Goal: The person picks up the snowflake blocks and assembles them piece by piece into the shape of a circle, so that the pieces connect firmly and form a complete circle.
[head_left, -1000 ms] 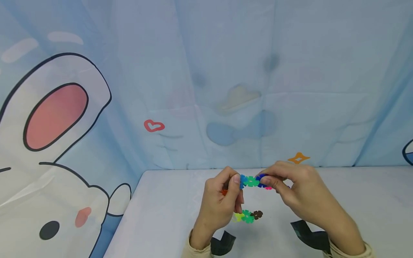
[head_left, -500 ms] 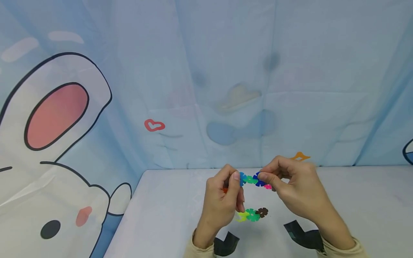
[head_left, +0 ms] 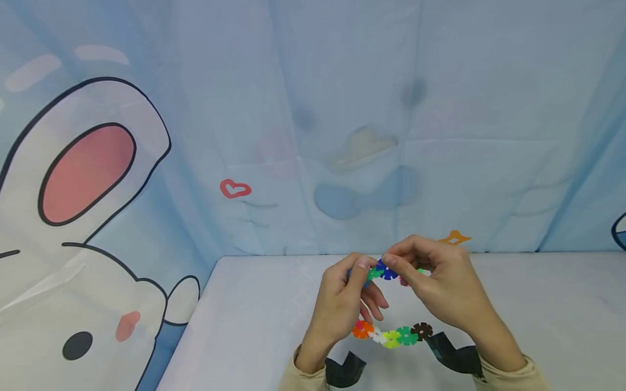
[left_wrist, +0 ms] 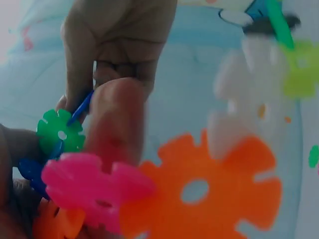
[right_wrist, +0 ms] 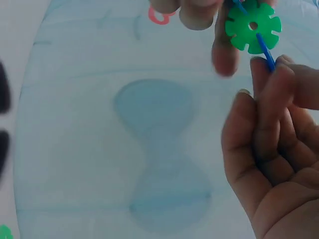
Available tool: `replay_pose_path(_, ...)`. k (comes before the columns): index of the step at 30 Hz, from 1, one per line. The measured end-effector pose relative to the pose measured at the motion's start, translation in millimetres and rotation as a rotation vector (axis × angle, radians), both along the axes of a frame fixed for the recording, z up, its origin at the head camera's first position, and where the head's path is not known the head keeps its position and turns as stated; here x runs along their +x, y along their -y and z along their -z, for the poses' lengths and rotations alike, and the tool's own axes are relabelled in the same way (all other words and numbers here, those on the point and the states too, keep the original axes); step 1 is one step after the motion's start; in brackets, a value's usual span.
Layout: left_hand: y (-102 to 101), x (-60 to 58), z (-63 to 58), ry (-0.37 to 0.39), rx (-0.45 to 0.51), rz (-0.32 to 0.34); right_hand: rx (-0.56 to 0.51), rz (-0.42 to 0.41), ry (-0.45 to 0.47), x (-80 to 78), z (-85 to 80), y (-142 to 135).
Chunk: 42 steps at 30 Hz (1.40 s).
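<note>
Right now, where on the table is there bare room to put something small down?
Two patches of white table look bare: left of the left hand and right of the right hand, both bordered behind by the curtain. Below and between the hands it is crowded: a row of flower pieces, ending beside the right black strap.

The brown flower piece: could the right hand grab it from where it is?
Probably yes: in the head view the brown flower piece shows below the right hand, with only the tip of the black strip close beside it. But that hand must first release the dark blue piece it pinches.
</note>
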<state>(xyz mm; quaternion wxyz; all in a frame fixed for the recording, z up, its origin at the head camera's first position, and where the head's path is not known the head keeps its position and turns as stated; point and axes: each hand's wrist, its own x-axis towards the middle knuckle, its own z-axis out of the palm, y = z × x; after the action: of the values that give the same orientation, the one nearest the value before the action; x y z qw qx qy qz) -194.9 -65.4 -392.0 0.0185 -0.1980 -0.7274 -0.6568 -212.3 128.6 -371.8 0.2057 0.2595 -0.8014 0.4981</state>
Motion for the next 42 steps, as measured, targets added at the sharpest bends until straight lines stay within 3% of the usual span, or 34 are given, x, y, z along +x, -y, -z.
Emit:
replay_pose_path(6,1,-6.6,5.4,0.046,0.131,-0.051,0.167,0.042,0.138,-25.5,17.4,-26)
replay_pose_path(13,8,-9.2,7.7,0.090,0.264,-0.078,0.495,0.091,0.319,-68.8,84.9,-41)
replay_pose_path(17,8,-9.9,8.3,0.073,0.287,-0.033,0.654,0.116,0.361,-79.9,119.7,-28)
replay_pose_path(20,8,-9.9,8.2,0.060,0.284,-0.007,0.678,0.162,0.369,-82.5,133.0,-18)
replay_pose_path(26,7,-9.4,7.0,0.046,0.270,-0.004,0.609,0.181,0.401,-83.1,136.0,-16)
replay_pose_path(34,5,-8.2,7.3,0.064,0.258,-0.024,0.621,0.204,0.470,-84.2,131.9,-22)
replay_pose_path(42,4,-7.9,7.0,0.061,0.248,-0.036,0.569,0.157,0.488,-85.6,132.3,-26)
